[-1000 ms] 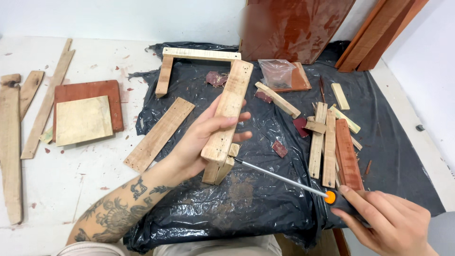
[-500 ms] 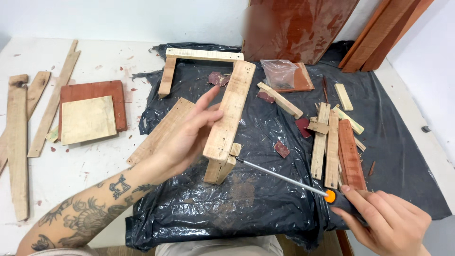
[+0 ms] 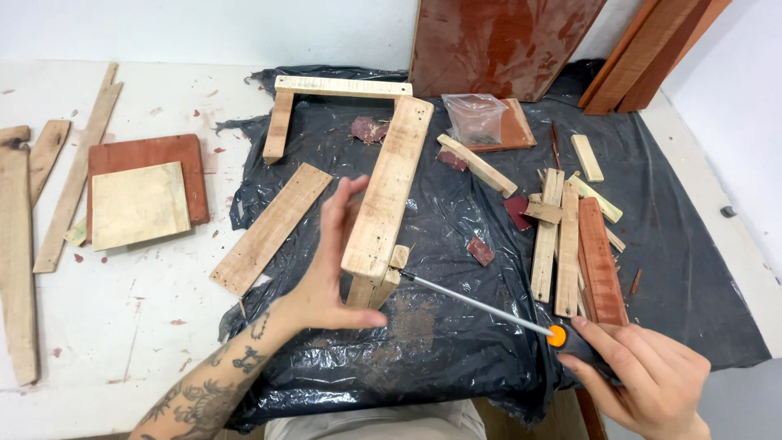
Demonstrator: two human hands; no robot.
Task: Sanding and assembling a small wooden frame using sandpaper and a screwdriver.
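Observation:
A pale wooden frame [image 3: 389, 187] of planks lies on black plastic sheeting [image 3: 456, 342]. My left hand [image 3: 326, 269] hovers just left of the frame's near end, fingers spread, holding nothing. My right hand [image 3: 648, 379] grips the black and orange handle of a long screwdriver [image 3: 481, 303]. Its metal shaft points up-left, and the tip touches a small wood block [image 3: 397, 262] at the frame's near end.
Loose wood strips [image 3: 566, 236] and a reddish slat lie right of the frame. A flat plank [image 3: 271, 226] lies to the left. Red and pale square boards [image 3: 138, 200] and long slats [image 3: 18, 244] sit on the white table. A plastic bag [image 3: 475, 118] and reddish boards [image 3: 501, 41] stand behind.
My left hand has let go of the frame's long plank and pulled back to its left side, fingers open. The screwdriver and my right hand have stayed in place.

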